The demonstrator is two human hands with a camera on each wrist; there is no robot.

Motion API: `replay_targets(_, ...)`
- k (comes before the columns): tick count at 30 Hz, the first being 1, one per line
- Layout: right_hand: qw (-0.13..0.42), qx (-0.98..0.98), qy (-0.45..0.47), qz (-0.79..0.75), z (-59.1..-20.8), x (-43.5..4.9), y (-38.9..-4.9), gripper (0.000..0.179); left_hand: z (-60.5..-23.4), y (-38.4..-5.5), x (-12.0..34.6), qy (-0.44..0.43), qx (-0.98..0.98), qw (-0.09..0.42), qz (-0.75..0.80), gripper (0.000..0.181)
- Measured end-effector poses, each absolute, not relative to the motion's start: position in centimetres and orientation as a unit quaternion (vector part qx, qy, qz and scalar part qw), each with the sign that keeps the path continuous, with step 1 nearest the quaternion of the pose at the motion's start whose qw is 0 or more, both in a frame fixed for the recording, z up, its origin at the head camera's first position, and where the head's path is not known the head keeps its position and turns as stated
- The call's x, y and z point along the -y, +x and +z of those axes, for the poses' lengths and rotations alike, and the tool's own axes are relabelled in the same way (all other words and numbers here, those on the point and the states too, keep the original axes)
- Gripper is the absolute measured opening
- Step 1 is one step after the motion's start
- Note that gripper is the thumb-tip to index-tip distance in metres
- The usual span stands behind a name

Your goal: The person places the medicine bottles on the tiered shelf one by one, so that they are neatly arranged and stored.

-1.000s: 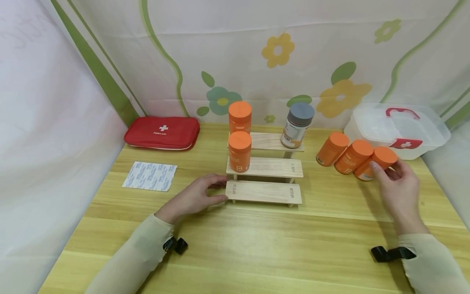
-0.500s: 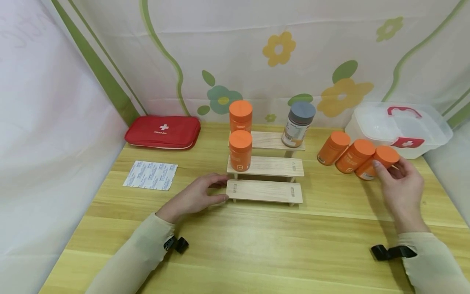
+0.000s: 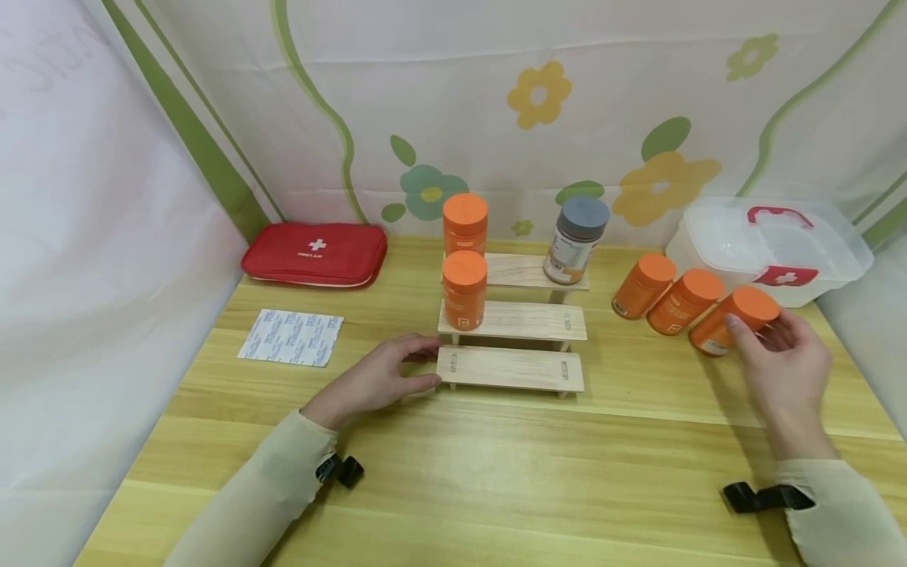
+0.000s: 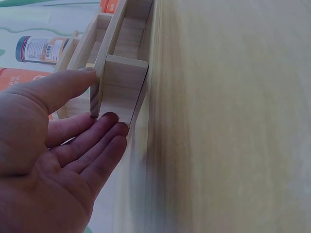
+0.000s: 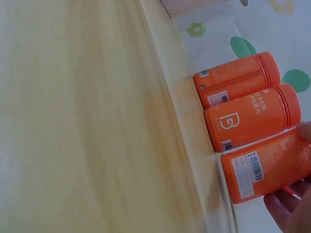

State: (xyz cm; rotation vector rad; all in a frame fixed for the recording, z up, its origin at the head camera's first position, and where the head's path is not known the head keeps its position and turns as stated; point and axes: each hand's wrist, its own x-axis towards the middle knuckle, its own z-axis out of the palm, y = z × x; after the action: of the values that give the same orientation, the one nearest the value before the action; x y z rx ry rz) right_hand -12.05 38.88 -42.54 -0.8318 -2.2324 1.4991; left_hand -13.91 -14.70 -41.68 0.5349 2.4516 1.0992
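My right hand (image 3: 790, 378) grips an orange pill bottle (image 3: 733, 319) with the thumb on its near side. In the right wrist view this bottle (image 5: 267, 167) shows a white barcode label, its base close to the tabletop. Beside it stand two matching bottles, the middle one (image 3: 685, 301) and the left one (image 3: 643, 286). My left hand (image 3: 379, 376) holds the left end of the lowest step of a three-tier wooden stand (image 3: 510, 368), thumb and fingers at that end (image 4: 121, 87). Two orange bottles (image 3: 464, 291) stand on the upper tiers' left, a grey-capped bottle (image 3: 575, 240) at the top right.
A red first aid pouch (image 3: 314, 253) lies at the back left, with a white and blue printed sheet (image 3: 290, 337) in front of it. A translucent first aid box (image 3: 772, 244) stands behind the right bottles. A floral curtain (image 3: 538, 157) hangs behind the wooden table (image 3: 510, 480).
My right hand has moved slightly right and nearer with its bottle, widening the gap to the middle bottle. The left hand and the stand stay put.
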Motion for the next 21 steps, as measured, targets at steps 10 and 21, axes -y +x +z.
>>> replay_targets(10,0.244,0.767,-0.245,0.541,-41.4,-37.9,-10.4,0.053,-41.6,-14.0,14.6,0.196,-0.876,0.201,0.391,0.063)
replay_targets(21,0.284,0.797,-0.193,0.497,-40.0,-37.0,-9.6,0.051,-41.8,-14.2,14.9,0.202,-0.876,0.197,0.391,0.061)
